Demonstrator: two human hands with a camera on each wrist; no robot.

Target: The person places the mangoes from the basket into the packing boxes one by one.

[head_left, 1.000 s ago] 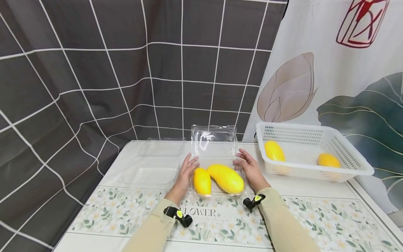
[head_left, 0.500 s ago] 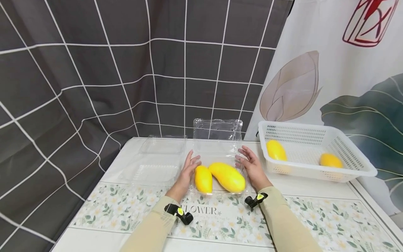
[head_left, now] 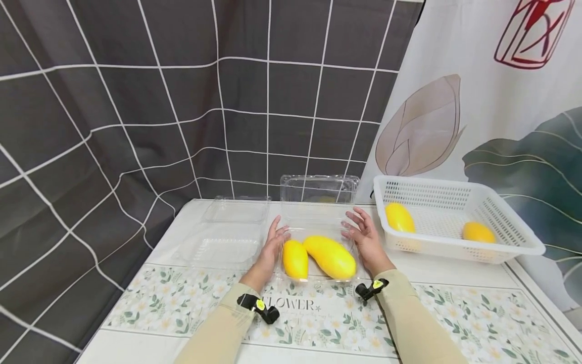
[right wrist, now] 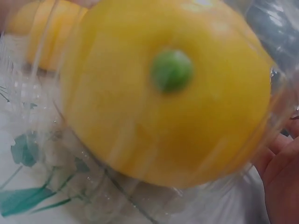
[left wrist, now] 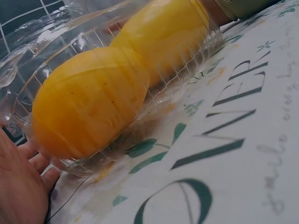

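Two yellow mangoes, a smaller one [head_left: 295,259] on the left and a longer one [head_left: 331,257] on the right, lie in a clear plastic clamshell box [head_left: 318,189] whose lid stands raised at the back. My left hand [head_left: 269,253] rests along the box's left side, fingers extended. At the opposite side is my right hand [head_left: 369,245], its fingers slightly bent and spread against the wall. In the left wrist view the nearer mango [left wrist: 91,102] shows through the plastic beside the left hand [left wrist: 21,182]. A green tip marks the mango [right wrist: 168,130] in the right wrist view.
Another clear clamshell box [head_left: 227,250] lies with its lid back on the left of the table. On the right stands a white perforated basket [head_left: 454,237] with two mangoes, one [head_left: 399,217] left and one [head_left: 478,232] right. A dark grid curtain [head_left: 236,126] hangs behind.
The raised lid has shifted slightly right and its angle has changed. Both hands stay beside the box, the right one a little higher. The view has shifted slightly.
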